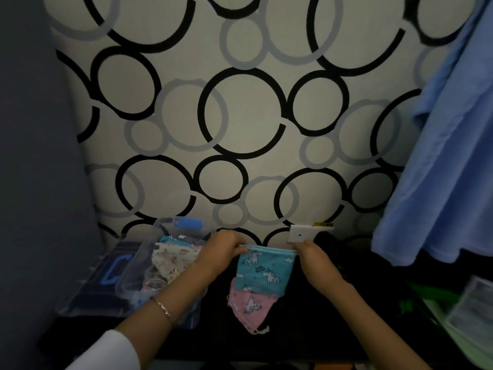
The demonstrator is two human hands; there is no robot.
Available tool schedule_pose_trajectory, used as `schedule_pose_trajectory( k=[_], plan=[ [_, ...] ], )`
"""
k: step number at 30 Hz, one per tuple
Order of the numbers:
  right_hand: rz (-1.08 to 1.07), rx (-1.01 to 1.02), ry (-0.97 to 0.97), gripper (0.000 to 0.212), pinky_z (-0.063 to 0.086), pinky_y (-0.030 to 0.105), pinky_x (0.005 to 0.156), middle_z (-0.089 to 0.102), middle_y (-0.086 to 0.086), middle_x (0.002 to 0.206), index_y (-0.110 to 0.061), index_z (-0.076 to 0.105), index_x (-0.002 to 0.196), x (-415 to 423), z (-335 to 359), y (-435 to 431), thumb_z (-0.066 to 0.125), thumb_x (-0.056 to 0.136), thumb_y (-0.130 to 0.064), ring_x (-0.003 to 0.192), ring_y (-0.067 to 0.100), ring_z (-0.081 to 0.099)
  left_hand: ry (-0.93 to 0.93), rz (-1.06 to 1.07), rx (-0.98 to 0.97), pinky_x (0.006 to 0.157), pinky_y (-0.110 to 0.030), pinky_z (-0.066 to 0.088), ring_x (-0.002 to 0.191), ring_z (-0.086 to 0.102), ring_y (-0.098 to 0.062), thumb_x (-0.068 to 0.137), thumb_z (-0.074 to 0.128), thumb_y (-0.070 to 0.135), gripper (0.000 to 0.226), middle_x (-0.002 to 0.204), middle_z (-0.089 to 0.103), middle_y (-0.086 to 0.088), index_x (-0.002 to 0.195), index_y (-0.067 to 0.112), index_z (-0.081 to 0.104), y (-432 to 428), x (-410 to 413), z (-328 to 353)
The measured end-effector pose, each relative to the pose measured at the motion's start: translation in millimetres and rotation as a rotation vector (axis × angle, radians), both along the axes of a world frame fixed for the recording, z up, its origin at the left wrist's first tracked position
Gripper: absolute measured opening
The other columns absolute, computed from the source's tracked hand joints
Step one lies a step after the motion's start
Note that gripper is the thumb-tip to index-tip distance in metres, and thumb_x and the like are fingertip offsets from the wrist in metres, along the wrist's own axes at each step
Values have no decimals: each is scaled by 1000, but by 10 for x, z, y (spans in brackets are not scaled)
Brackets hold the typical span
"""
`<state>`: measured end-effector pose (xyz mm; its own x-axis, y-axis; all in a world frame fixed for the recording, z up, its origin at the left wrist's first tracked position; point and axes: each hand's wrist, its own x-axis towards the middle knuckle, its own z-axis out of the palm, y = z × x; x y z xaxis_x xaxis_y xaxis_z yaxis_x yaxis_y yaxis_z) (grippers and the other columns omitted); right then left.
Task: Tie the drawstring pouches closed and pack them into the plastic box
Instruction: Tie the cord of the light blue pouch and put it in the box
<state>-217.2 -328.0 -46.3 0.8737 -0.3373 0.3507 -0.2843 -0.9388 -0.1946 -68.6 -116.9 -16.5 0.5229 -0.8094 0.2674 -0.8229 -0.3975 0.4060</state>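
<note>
Fingers (238,250) of the left hand (224,249) and right hand (310,253) pinch the top corners of the teal pouch (262,271), which overlaps the pink pouch (249,305) on the dark table (306,332) — best, I'd judge, to draw both sides outward evenly so the mouth gathers tight. Both forearms reach forward, wrists level; the plastic box (130,265) sits just left.
</note>
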Motion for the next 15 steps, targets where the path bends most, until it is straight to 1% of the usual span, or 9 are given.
schedule_pose_trajectory(
  k=[2, 5, 6, 8, 10, 11, 12, 14, 15],
  plan=[
    [37, -58, 105, 27, 47, 28, 93, 58, 4, 117, -13, 62, 115, -90, -54, -89, 49, 94, -3, 107, 19, 57, -38, -34, 26, 79, -30, 48, 90, 64, -17, 93, 61, 32, 25, 96, 72, -4, 102, 13, 75, 58, -2, -19],
    [-38, -98, 296, 20, 45, 26, 84, 58, 5, 109, -12, 62, 104, -287, -119, -257, 47, 94, -3, 98, 20, 58, -111, 10, 38, 80, -25, 45, 95, 63, -15, 95, 58, 33, 25, 103, 72, -1, 106, 17, 74, 195, 33, -88],
    [-79, -52, 330, 20, 45, 27, 83, 58, 5, 106, -11, 63, 103, -358, -150, -322, 47, 95, -4, 97, 21, 58, -134, 33, 37, 80, -24, 44, 96, 63, -14, 95, 57, 34, 25, 104, 71, 0, 106, 18, 73, 257, 58, -118],
    [-149, 151, 332, 18, 44, 29, 79, 56, 4, 96, -11, 63, 97, -484, -202, -415, 46, 96, -6, 91, 23, 58, -160, 66, 34, 80, -25, 47, 94, 63, -12, 96, 55, 35, 24, 103, 70, 2, 105, 21, 73, 371, 94, -178],
    [-174, 509, 242, 27, 42, 28, 69, 55, 5, 80, -14, 58, 78, -539, -220, -393, 43, 100, -8, 72, 18, 53, -185, 81, 41, 75, -23, 46, 89, 63, -10, 97, 53, 36, 22, 99, 69, 5, 101, 24, 72, 427, 70, -230],
    [-171, 763, 149, 33, 42, 30, 68, 53, 8, 74, -13, 55, 71, -538, -211, -339, 41, 100, -8, 66, 17, 51, -190, 85, 38, 71, -21, 43, 86, 61, -8, 97, 53, 35, 20, 95, 68, 6, 97, 25, 70, 428, 44, -251],
    [-160, 1080, 16, 35, 43, 32, 69, 53, 11, 71, -11, 54, 67, -527, -211, -271, 39, 99, -6, 65, 19, 53, -167, 91, 21, 67, -20, 41, 82, 60, -6, 96, 54, 34, 18, 90, 66, 8, 93, 25, 69, 423, 18, -266],
    [-67, 1673, -238, 35, 48, 37, 83, 61, 16, 75, -6, 58, 64, -467, -193, -172, 39, 94, -7, 82, 28, 63, -41, 100, -47, 65, -21, 43, 78, 57, -4, 95, 57, 32, 13, 84, 61, 12, 89, 26, 66, 396, -37, -263],
    [4, 1878, -319, 35, 47, 40, 93, 65, 18, 80, -5, 58, 61, -429, -172, -133, 40, 90, -8, 94, 32, 64, 50, 89, -89, 68, -24, 46, 77, 57, -4, 95, 57, 30, 11, 83, 60, 11, 87, 27, 65, 372, -62, -255]
  ],
)
